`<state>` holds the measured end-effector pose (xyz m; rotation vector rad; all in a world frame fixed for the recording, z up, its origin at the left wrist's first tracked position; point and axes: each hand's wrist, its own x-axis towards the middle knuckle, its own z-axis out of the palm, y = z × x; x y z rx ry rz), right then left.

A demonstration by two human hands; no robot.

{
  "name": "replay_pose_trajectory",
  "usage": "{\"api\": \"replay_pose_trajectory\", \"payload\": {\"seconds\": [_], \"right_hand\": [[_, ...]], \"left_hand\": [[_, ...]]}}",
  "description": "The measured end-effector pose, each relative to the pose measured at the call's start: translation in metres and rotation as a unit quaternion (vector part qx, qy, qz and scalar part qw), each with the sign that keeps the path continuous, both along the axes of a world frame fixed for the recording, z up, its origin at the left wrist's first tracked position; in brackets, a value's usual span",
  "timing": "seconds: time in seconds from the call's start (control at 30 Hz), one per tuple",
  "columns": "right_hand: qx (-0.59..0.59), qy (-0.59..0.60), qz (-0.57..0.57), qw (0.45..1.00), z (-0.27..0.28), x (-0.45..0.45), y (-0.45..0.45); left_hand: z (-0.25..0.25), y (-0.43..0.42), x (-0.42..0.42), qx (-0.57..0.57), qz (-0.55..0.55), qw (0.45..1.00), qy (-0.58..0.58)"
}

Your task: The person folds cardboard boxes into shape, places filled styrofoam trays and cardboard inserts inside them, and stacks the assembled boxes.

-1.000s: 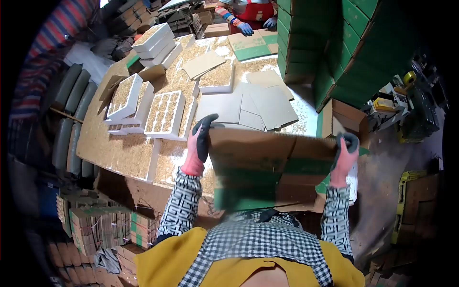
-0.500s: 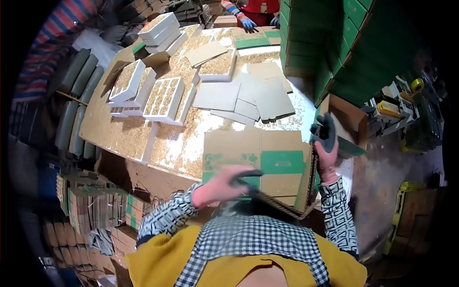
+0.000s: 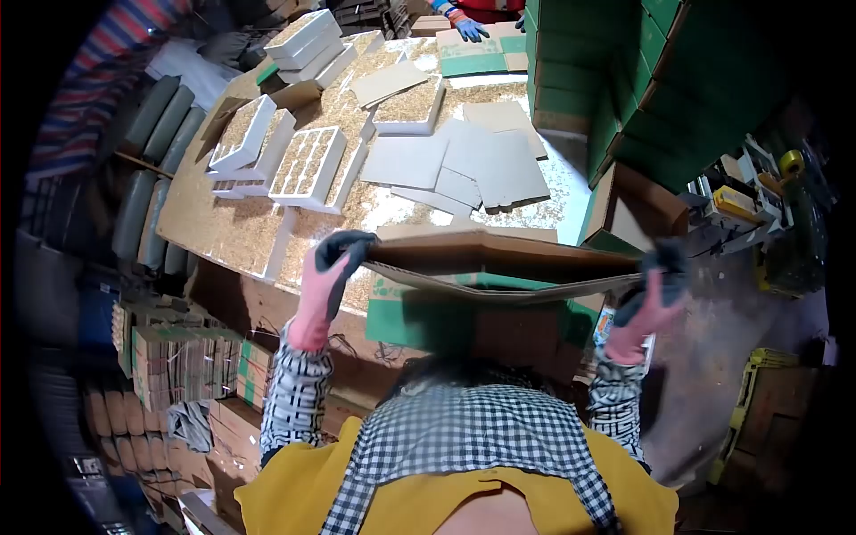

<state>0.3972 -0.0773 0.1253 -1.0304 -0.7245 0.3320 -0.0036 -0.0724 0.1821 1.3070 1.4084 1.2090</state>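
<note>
A partly unfolded cardboard box (image 3: pixel 535 259) is held up between both hands, its walls spread a little apart so a narrow gap shows inside. My left hand (image 3: pixel 328 281), in a pink and dark glove, pinches the box at its left end. At the opposite end, my right hand (image 3: pixel 649 308) is closed on the cardboard; its dark glove fingers are slightly blurred. Below the box lies flat cardboard with green print (image 3: pixel 392 321), partly in shadow, at the near edge of the table.
On the table (image 3: pixel 214 223), strewn with shavings, stand white foam trays (image 3: pixel 308 169) and loose grey sheets (image 3: pixel 513 169). An open carton (image 3: pixel 624 223) is at the right, below stacked green boxes (image 3: pixel 571 71). Across the table, a co-worker's gloved hand (image 3: pixel 470 29) rests near cardboard.
The box has been raised from along my right side and turned crosswise, its walls now apart. My left hand has moved up and left onto its end; my right hand has shifted right and slightly down.
</note>
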Motion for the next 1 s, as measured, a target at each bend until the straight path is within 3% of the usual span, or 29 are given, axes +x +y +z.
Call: {"api": "replay_pose_trajectory", "payload": {"seconds": [0.03, 0.07, 0.1, 0.17, 0.23, 0.27, 0.3, 0.33, 0.37, 0.43, 0.47, 0.5, 0.57, 0.6, 0.7, 0.77, 0.8, 0.83, 0.87, 0.9, 0.93, 0.97, 1.0], "right_hand": [[-0.004, 0.053, 0.101, 0.994, -0.018, -0.017, -0.007], [-0.016, -0.088, 0.121, 0.989, -0.019, -0.023, -0.016], [-0.008, -0.030, 0.163, 0.986, -0.014, -0.028, -0.030], [-0.043, -0.159, 0.214, 0.963, 0.013, -0.040, -0.058], [-0.046, -0.392, 0.208, 0.895, 0.029, -0.053, -0.062], [-0.083, -0.360, 0.124, 0.921, 0.006, -0.055, -0.046], [-0.135, -0.297, 0.124, 0.937, -0.001, -0.050, -0.018], [-0.122, -0.258, 0.127, 0.950, -0.001, -0.050, 0.006], [-0.111, -0.385, 0.053, 0.915, 0.002, -0.058, 0.025], [-0.226, -0.586, -0.037, 0.777, 0.006, -0.096, 0.050], [-0.252, -0.617, -0.022, 0.745, 0.001, -0.100, 0.060], [-0.274, -0.647, -0.009, 0.712, 0.000, -0.103, 0.073], [-0.241, -0.638, -0.002, 0.731, -0.005, -0.090, 0.088], [-0.207, -0.643, 0.005, 0.738, -0.011, -0.084, 0.085], [-0.147, -0.641, 0.016, 0.753, -0.018, -0.089, 0.065], [-0.130, -0.623, 0.046, 0.770, -0.005, -0.089, 0.062], [-0.122, -0.583, 0.106, 0.796, -0.004, -0.074, 0.060], [-0.139, -0.481, 0.215, 0.839, 0.010, -0.060, 0.057], [-0.145, -0.432, 0.276, 0.846, 0.015, -0.043, 0.046], [-0.151, -0.379, 0.335, 0.850, 0.020, -0.031, 0.031], [-0.107, -0.478, 0.347, 0.800, 0.032, -0.030, 0.008], [-0.063, -0.573, 0.357, 0.735, 0.040, -0.032, -0.015], [-0.090, -0.624, 0.423, 0.651, 0.037, -0.044, -0.032]], "left_hand": [[-0.022, 0.012, -0.006, 0.000, 0.020, 1.000, -0.013], [-0.029, 0.015, -0.006, 0.023, 0.062, 0.997, -0.028], [-0.033, 0.021, -0.004, 0.049, 0.103, 0.992, -0.044], [-0.036, 0.024, 0.016, 0.074, 0.178, 0.980, -0.044], [-0.042, 0.009, 0.039, 0.057, 0.082, 0.984, -0.148], [-0.039, 0.001, 0.043, 0.063, -0.022, 0.997, -0.041], [-0.028, -0.006, 0.050, 0.069, -0.125, 0.988, 0.066], [0.014, -0.010, 0.068, 0.120, -0.222, 0.945, 0.208], [0.021, -0.002, 0.064, 0.126, -0.294, 0.913, 0.253], [0.020, 0.011, 0.051, 0.064, -0.352, 0.905, 0.231], [0.036, 0.023, 0.046, 0.101, -0.458, 0.811, 0.349], [0.041, 0.020, 0.049, 0.065, -0.518, 0.765, 0.378], [0.043, 0.012, 0.049, 0.085, -0.521, 0.743, 0.411], [0.036, 0.012, 0.046, -0.010, -0.564, 0.757, 0.330], [0.027, 0.010, 0.066, -0.024, -0.608, 0.650, 0.455], [0.010, 0.041, 0.074, -0.217, -0.574, 0.723, 0.319], [0.013, 0.047, 0.068, -0.068, -0.494, 0.793, 0.350], [-0.002, 0.057, 0.057, 0.130, -0.417, 0.829, 0.350], [-0.022, 0.056, 0.044, 0.155, -0.308, 0.867, 0.361], [-0.038, 0.052, 0.035, 0.085, -0.246, 0.908, 0.328], [-0.054, 0.047, 0.026, 0.020, -0.178, 0.942, 0.284], [-0.069, 0.040, 0.022, -0.143, -0.149, 0.961, 0.183], [-0.088, 0.044, 0.016, -0.149, -0.140, 0.959, 0.196]]}}
